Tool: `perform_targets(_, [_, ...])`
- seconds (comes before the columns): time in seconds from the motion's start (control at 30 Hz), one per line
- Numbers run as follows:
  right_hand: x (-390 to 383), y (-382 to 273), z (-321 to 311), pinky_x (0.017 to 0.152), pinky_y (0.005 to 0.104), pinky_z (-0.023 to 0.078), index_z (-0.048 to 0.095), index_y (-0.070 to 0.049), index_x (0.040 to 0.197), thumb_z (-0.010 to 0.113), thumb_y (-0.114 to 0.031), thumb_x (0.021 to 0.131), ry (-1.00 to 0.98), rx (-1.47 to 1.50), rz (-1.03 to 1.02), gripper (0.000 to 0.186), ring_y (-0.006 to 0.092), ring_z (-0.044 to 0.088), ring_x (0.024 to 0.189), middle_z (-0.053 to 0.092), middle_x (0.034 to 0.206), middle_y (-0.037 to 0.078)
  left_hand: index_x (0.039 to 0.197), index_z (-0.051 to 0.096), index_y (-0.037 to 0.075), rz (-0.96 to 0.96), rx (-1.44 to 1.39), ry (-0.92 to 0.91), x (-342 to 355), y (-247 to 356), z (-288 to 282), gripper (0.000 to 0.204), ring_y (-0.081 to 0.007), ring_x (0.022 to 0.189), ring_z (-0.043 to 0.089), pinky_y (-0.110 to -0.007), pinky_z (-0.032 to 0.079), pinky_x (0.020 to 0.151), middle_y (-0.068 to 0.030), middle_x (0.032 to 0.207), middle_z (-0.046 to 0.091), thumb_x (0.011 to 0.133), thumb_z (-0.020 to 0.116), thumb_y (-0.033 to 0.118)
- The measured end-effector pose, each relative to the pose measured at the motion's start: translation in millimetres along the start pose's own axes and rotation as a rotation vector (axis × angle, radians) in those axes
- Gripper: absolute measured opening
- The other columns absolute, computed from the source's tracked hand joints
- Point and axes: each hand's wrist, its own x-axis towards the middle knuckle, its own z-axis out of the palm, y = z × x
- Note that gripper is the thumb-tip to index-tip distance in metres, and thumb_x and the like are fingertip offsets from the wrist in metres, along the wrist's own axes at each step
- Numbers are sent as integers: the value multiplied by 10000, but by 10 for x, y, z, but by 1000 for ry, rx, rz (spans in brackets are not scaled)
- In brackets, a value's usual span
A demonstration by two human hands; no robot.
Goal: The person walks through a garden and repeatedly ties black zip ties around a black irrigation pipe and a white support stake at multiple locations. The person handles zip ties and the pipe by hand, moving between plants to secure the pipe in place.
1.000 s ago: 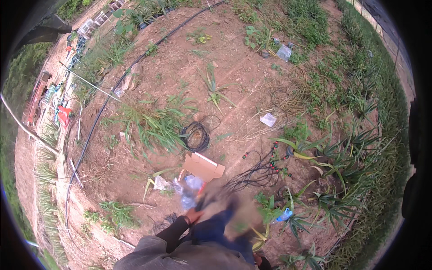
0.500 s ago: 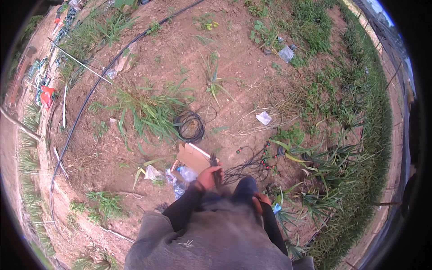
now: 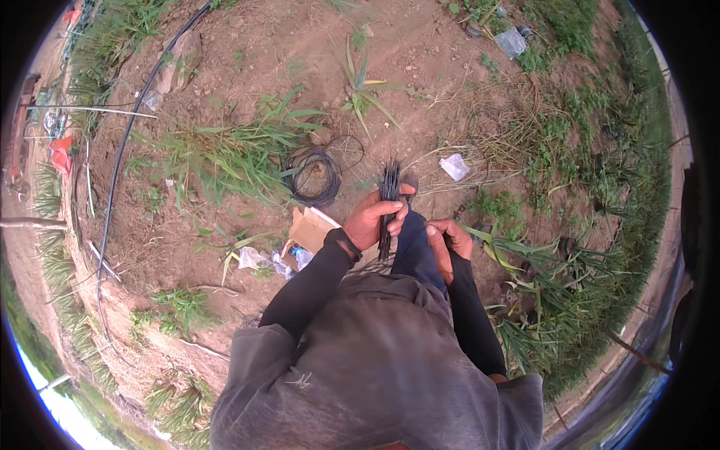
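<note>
My left hand [image 3: 367, 220] is closed round a bundle of thin black strands [image 3: 389, 181], gripping it near its middle so that both ends stick out. The bundle stands over my dark trouser leg [image 3: 415, 255]. To its right, a short way off, my right hand [image 3: 451, 242] is held with bent fingers drawn together. Anything between those fingers is too small or hidden to make out. Beyond the left hand, a coil of thin black tubing [image 3: 313, 176] rests on the soil.
An open cardboard box [image 3: 310, 231] and clear plastic bags [image 3: 255, 258] lie left of my legs. White scrap [image 3: 454, 166] sits ahead on the right. A long black hose [image 3: 120, 174] runs along the left, and spiky plants [image 3: 559, 277] grow on the right.
My left hand has lifted the bundle forward and a little right. My right hand has come up from beside my leg, nearer the bundle. My view has shifted as well.
</note>
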Motion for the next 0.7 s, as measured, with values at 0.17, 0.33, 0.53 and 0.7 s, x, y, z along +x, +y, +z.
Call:
perform_targets(0.17, [1458,-612,-236,630,212,417,625,-10,940,617,-112,911,94,-102,48,106,52,498,678,589,805,-5,948,533,45,-134,247,-10,1202,619,349,137,-86,553,424,-231,336,515,13,640,444,890,546,169])
perform_targets(0.33, [2399,-821,-643,600,221,447,591,-18,870,620,-149,915,125,53,144,141,52,538,643,635,740,31,849,530,76,-121,559,-19,1981,1074,796,92,-59,565,419,-233,333,499,27,652,464,892,548,155])
perform_targets(0.53, [3127,-1057,-921,658,234,464,615,-17,873,619,-170,910,138,215,276,158,66,575,716,649,758,35,1153,524,1,146,977,-14,2738,1479,956,326,-183,778,600,-341,478,717,-58,836,624,866,585,144])
perform_targets(0.7, [3920,-987,-1139,608,224,454,601,-34,878,620,-156,904,278,212,243,127,85,598,698,646,762,26,1155,539,45,120,1159,-18,3638,1735,798,352,-294,811,633,-364,478,735,-153,873,634,837,614,176])
